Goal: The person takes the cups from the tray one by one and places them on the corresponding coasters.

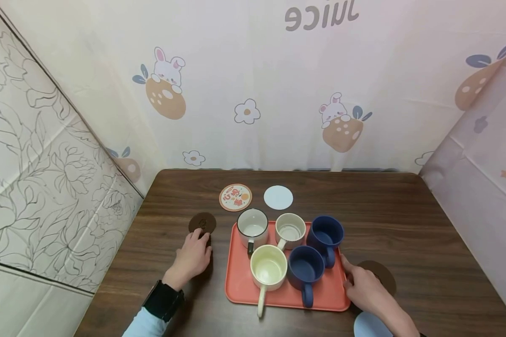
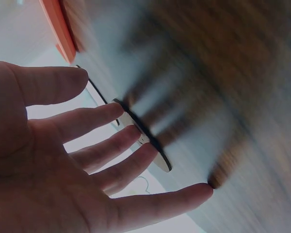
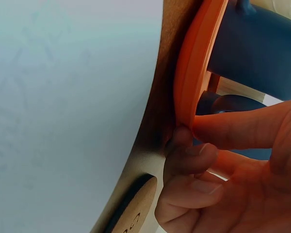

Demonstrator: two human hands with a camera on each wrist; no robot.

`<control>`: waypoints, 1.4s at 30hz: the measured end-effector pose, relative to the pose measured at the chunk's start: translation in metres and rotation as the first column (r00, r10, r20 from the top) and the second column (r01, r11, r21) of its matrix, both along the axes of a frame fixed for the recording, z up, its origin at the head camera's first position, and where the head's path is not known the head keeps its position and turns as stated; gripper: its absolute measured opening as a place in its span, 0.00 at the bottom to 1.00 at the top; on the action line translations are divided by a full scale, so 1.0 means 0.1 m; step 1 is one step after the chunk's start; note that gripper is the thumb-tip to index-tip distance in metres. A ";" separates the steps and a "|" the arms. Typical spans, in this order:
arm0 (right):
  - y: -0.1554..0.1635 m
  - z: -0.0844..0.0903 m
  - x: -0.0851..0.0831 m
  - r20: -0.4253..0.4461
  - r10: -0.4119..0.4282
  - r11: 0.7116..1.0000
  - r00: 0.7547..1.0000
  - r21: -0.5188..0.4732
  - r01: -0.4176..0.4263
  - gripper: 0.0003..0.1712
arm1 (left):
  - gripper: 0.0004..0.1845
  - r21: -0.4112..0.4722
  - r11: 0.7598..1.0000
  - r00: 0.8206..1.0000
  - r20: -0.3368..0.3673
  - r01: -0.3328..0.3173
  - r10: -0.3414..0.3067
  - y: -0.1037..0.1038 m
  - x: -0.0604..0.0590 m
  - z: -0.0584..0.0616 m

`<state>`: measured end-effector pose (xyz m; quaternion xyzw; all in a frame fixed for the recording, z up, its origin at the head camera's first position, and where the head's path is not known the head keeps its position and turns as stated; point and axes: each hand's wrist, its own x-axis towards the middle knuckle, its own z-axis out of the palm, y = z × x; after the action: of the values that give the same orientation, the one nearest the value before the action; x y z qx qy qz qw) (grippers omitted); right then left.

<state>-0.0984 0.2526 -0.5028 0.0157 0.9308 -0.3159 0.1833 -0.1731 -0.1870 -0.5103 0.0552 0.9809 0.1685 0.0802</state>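
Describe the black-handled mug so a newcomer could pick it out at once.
On the brown table is a red tray. In the head view, the mug stands at the tray's far left corner. Unlike its four neighbours, it pairs a white body with a dark rim and black handle.

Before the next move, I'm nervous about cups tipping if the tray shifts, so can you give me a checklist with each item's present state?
1. Right grip on the red tray: ok, thumb and finger pinch its right edge.
2. Left grip on the tray: not ok, it is apart from it, at the left brown coaster.
3. White mug, cream cup, pale yellow cup, far navy mug and near navy mug upright: ok.
4. Handles inside the tray: not ok, the pale yellow cup's handle reaches past the near edge.
5. Cups dry inside: cannot tell.
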 end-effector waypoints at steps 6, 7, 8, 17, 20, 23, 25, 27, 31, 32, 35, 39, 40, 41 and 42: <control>0.01 0.00 0.00 0.017 -0.011 1.000 1.000 -0.003 0.011 0.40 | 0.24 -0.025 1.000 1.000 0.018 -0.006 0.006 0.01 -0.18 -0.01; 0.01 -0.01 0.00 0.018 -0.013 1.000 1.000 -0.003 0.013 0.40 | 0.24 -0.027 1.000 1.000 0.019 -0.007 0.007 0.01 -0.21 -0.01; 0.02 -0.01 0.00 0.015 -0.013 1.000 1.000 -0.002 0.013 0.40 | 0.24 -0.029 1.000 1.000 0.022 -0.007 0.007 0.02 -0.23 -0.01; 0.02 -0.03 0.05 -0.023 -0.014 1.000 1.000 -0.005 0.014 0.39 | 0.26 -0.045 0.999 0.998 0.064 -0.018 0.021 0.01 -0.49 -0.03; 0.02 -0.03 0.05 -0.022 -0.016 1.000 1.000 -0.009 0.016 0.39 | 0.26 -0.046 0.999 0.997 0.072 -0.018 0.021 0.00 -0.57 -0.02; 0.01 -0.03 0.05 -0.023 -0.017 1.000 1.000 -0.015 0.016 0.39 | 0.27 -0.043 0.999 0.996 0.083 -0.025 0.028 -0.02 -0.63 -0.02; 0.00 -0.02 0.05 -0.026 -0.014 1.000 1.000 -0.019 0.014 0.39 | 0.27 -0.043 0.999 0.995 0.088 -0.033 0.036 -0.03 -0.66 -0.02; 0.00 -0.02 0.04 -0.029 -0.012 1.000 0.999 -0.018 0.011 0.39 | 0.27 -0.041 0.998 0.994 0.095 -0.040 0.044 -0.05 -0.68 -0.02; -0.01 -0.03 0.04 -0.034 -0.009 1.000 0.999 -0.013 0.009 0.39 | 0.28 -0.037 0.998 0.994 0.102 -0.047 0.050 -0.08 -0.73 -0.03; -0.01 -0.03 0.04 -0.035 -0.009 1.000 0.999 -0.014 0.008 0.39 | 0.28 -0.036 0.998 0.993 0.105 -0.048 0.051 -0.08 -0.75 -0.04; -0.01 -0.04 0.04 -0.038 -0.010 1.000 0.999 -0.016 0.009 0.39 | 0.28 -0.041 0.998 0.992 0.114 -0.054 0.058 -0.09 -0.78 -0.04; 0.00 -0.03 0.03 -0.032 -0.016 1.000 0.999 -0.014 0.016 0.39 | 0.29 -0.046 0.997 0.992 0.114 -0.057 0.062 -0.08 -0.82 -0.05; 0.00 -0.03 0.03 -0.031 -0.016 1.000 0.999 -0.011 0.016 0.39 | 0.29 -0.049 0.997 0.992 0.111 -0.058 0.063 -0.08 -0.83 -0.05; -0.01 -0.03 0.03 -0.031 -0.014 1.000 0.999 -0.006 0.014 0.39 | 0.29 -0.053 0.997 0.992 0.110 -0.060 0.065 -0.07 -0.83 -0.07; -0.01 -0.03 0.02 -0.033 -0.011 1.000 0.999 -0.006 0.011 0.39 | 0.29 -0.054 0.997 0.992 0.109 -0.063 0.069 -0.07 -0.83 -0.07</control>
<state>-0.0961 0.2520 -0.5056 0.0152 0.9327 -0.3197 0.1662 -0.2560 -0.1936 -0.5177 0.0111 0.9801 0.1493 0.1303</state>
